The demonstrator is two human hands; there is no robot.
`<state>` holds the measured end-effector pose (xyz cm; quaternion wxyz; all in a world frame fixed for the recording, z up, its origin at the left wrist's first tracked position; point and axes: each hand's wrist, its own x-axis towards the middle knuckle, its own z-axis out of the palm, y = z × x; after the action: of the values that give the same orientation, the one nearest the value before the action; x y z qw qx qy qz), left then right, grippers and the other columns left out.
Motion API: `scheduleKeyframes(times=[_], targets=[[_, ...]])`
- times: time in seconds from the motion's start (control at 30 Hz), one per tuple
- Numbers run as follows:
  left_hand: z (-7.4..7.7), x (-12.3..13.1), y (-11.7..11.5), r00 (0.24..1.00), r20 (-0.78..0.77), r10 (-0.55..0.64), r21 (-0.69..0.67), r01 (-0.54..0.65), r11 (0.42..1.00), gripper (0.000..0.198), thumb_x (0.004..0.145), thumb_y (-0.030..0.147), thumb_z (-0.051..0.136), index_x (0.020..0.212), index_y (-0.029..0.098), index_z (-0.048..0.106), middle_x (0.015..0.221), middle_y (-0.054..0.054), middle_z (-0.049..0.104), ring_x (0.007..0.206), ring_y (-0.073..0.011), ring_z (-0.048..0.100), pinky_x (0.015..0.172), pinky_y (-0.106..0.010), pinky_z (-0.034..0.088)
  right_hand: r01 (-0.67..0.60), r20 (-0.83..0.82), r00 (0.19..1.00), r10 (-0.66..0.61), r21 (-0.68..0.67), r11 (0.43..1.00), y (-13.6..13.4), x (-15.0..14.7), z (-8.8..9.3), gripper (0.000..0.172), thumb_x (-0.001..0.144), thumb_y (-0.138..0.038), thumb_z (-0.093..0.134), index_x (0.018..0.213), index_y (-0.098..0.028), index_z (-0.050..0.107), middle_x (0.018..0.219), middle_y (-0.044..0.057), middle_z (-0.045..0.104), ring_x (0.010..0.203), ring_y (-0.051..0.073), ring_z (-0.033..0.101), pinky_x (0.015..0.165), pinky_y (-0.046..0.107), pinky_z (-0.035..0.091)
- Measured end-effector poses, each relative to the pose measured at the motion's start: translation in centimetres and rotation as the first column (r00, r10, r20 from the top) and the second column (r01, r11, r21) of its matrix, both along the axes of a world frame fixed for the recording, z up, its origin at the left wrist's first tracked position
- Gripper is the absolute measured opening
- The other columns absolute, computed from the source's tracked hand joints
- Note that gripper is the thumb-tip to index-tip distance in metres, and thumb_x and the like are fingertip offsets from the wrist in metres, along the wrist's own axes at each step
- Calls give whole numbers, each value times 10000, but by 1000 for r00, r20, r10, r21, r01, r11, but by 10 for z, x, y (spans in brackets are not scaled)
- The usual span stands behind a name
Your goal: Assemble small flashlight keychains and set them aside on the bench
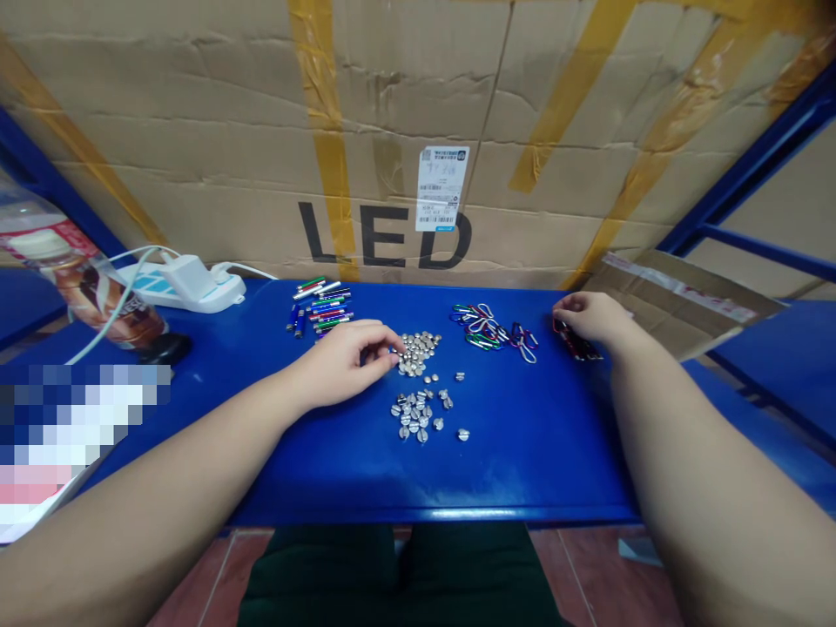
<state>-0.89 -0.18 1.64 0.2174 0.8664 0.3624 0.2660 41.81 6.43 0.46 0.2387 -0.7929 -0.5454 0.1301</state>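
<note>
- Hands rest palm down on a blue surface (522,470), both forearms reaching in from the bottom corners of the view.
- Left hand (349,355) lies near the middle of the surface, its thumb and forefinger drawn together in a pinch. The fingertips touch the near left edge of the silver pile (418,348), a heap of small round metal pieces. Whether a piece sits between the fingertips cannot be told.
- From the left hand, the silver pile lies at 3 o'clock, right at the fingertips. The right hand is well apart from it.
- Right hand (591,318) sits near the far right edge of the surface, fingers curled loosely over a dark bundle (580,346) of red and black pieces. It touches the bundle, but whether it grips it cannot be told.
- A loose scatter (418,414) of the same silver pieces lies at 6 o'clock from the pile, closer to the person.
- Coloured carabiners (493,331) lie in a tangle between the two hands, at 3 o'clock from the pile.
- Coloured tubes (323,309), thin and short, lie side by side at 11 o'clock from the left hand, their long axes running left to right.
- Further left stand a white power strip (189,283) and a tilted bottle (84,279).
- A cardboard box (392,131) printed "LED" fills the background.
</note>
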Motion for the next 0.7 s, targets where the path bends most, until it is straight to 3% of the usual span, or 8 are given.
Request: scheduleKeyframes(times=[0.13, 0.3, 0.37, 0.43, 0.5, 0.57, 0.7], targets=[[0, -1, 1, 1000, -3, 2, 6, -1, 1000, 201, 934, 307, 595, 1014, 197, 743, 867, -44, 688, 767, -175, 628, 672, -299, 488, -8, 51, 999, 8, -12, 1000, 2, 0, -6, 89, 868, -181, 657, 857, -176, 745, 714, 76, 736, 581, 190, 633, 645, 337, 499], [-2, -4, 7, 995, -49, 87, 17, -86, 996, 208, 933, 294, 584, 1034, 192, 735, 875, -49, 692, 786, -199, 639, 715, -335, 491, 14, 168, 985, -43, 175, 985, 1, -8, 2, 217, 885, -220, 656, 1066, -161, 762, 1043, 133, 759, 946, 269, 692, 886, 394, 514], [-4, -6, 10, 987, -94, 134, 25, -132, 991, 204, 928, 258, 575, 1035, 195, 737, 914, -59, 701, 823, -213, 650, 743, -350, 497, -58, 186, 982, 11, 248, 967, -4, -18, 8, 209, 898, -242, 641, 1049, -173, 769, 973, 113, 765, 903, 262, 695, 865, 385, 519], [-6, -8, 13, 978, -129, 162, 41, -158, 987, 203, 915, 219, 573, 1025, 203, 743, 954, -66, 701, 863, -224, 659, 784, -367, 506, -193, 169, 974, 152, 261, 946, -12, -35, 13, 169, 887, -271, 655, 973, -186, 773, 846, 83, 757, 786, 240, 683, 797, 369, 523], [-8, -8, 14, 976, -144, 162, 49, -156, 986, 215, 907, 193, 572, 1025, 212, 751, 982, -71, 698, 899, -234, 663, 823, -384, 514, -420, 67, 907, 415, 206, 884, -23, -57, 17, 153, 873, -313, 676, 930, -207, 772, 803, 52, 756, 725, 217, 671, 725, 340, 516], [-9, -8, 13, 982, -147, 121, 41, -116, 992, 227, 914, 190, 568, 1039, 216, 756, 1016, -76, 701, 948, -244, 666, 859, -398, 520, -626, -44, 770, 637, 146, 766, -34, -81, 19, 189, 869, -387, 691, 915, -225, 778, 794, 34, 759, 690, 202, 664, 671, 321, 503], [-5, -6, 8, 990, -134, -53, -12, 52, 999, 211, 926, 183, 559, 1022, 207, 745, 1053, -66, 719, 996, -228, 673, 929, -393, 526, -863, -85, 504, 859, -16, 505, -56, -120, 27, 229, 867, -411, 714, 966, -218, 787, 839, 32, 744, 713, 180, 647, 645, 297, 481]])
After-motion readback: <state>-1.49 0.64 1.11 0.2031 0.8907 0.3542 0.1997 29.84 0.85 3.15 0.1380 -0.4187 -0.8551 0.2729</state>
